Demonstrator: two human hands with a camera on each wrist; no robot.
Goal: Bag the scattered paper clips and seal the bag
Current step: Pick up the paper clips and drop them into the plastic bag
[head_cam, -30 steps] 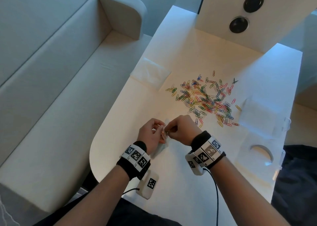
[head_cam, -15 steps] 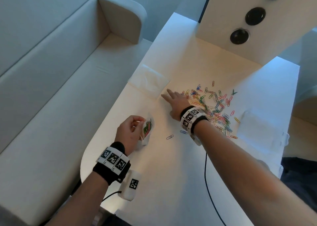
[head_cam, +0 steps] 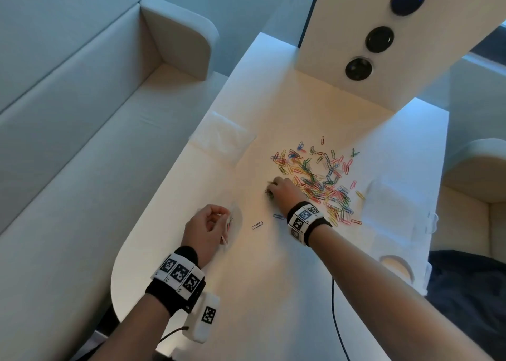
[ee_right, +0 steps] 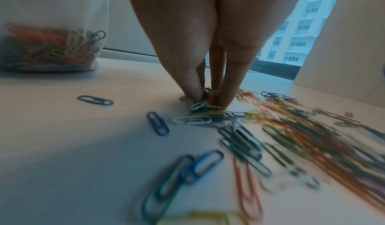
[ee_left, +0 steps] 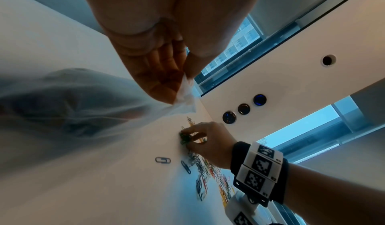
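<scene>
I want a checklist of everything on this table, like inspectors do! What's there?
Surface: white table, rounded near end.
Job's things: clear bag, some clips inside; paper clips scattered; two strays near the pile.
Clutter: flat clear bags at far left edge.
Hands: left hand pinches the bag's top; right hand pinches a clump of clips.
Cables: black cable under right forearm.
Surroundings: bench seat, panel with round buttons.

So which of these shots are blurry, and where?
Head view: sharp, evenly lit. Right wrist view: near clips smeared, sharper at the right hand. Left wrist view: bag a soft haze close to the lens, left hand in shadow.
</scene>
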